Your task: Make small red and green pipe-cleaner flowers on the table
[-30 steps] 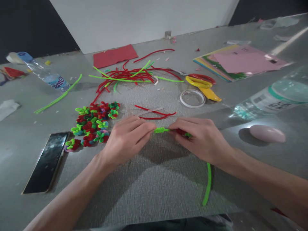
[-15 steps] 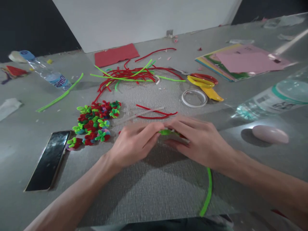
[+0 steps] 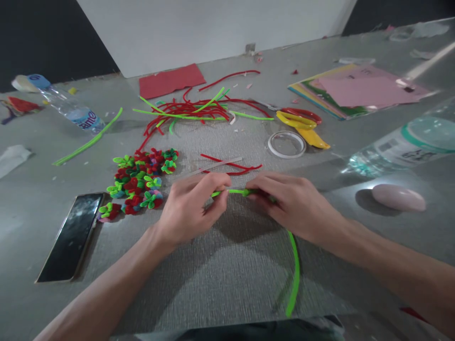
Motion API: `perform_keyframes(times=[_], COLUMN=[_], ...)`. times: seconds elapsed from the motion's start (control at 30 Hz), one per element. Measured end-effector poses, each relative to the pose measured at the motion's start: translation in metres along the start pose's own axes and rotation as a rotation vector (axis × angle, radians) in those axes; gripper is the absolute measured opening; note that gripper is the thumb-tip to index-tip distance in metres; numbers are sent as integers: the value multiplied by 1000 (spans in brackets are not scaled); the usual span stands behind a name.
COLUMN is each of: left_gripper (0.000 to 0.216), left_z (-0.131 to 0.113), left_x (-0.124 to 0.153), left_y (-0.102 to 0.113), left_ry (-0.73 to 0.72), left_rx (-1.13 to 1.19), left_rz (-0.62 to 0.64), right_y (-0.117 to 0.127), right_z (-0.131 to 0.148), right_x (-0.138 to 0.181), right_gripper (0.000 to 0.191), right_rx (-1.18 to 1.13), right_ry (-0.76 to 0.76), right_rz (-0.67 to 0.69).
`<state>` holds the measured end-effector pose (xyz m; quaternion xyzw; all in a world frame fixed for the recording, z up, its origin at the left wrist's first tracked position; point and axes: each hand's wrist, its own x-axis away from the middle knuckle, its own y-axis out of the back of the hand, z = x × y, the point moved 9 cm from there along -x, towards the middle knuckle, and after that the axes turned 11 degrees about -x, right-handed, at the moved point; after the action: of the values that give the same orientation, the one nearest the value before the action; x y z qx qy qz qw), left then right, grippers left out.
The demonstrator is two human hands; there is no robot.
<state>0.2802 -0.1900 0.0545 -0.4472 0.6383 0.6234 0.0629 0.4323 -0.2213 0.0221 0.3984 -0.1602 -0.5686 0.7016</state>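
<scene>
Pipe cleaner (image 3: 234,192) shows longer between left hand (image 3: 188,210) and right hand (image 3: 289,203).

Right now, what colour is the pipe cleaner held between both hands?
The pipe cleaner is bright green, seen best in the head view.

Held green pipe cleaner (image 3: 232,192): only the stretch between the hands is seen. The part under the right hand (image 3: 291,203) is hidden by its fingers, and the end inside the left hand (image 3: 192,208) pinch is not visible. Large clear bottle (image 3: 401,149) at the worktop (image 3: 227,279) right edge: blurred, cut off by the frame, label unreadable. Red scrap (image 3: 17,105) at the left edge: cut off, kind undeterminable. Clear items (image 3: 415,31) at the far right corner: too blurred to identify.
</scene>
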Motion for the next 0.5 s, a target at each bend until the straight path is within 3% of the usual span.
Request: perform_keyframes(times=[0.13,0.2,0.33,0.5], left_gripper=[14,13,13,16], left_z=[21,39,68,72], left_x=[0,2,7,5], left_y=[10,16,23,25], left_ry=[222,374,546,524], left_rx=[44,38,49,7], left_rz=[-73,-120,-189,-195], right_y=[-4,-8,-9,-10], right_z=[-14,-15,-16,-17], right_x=[1,2,2,3], right_gripper=[64,74,56,19], right_rx=[7,25,45,138], right_ry=[-162,-181,-157,-106], right_rz=[27,73,89,76])
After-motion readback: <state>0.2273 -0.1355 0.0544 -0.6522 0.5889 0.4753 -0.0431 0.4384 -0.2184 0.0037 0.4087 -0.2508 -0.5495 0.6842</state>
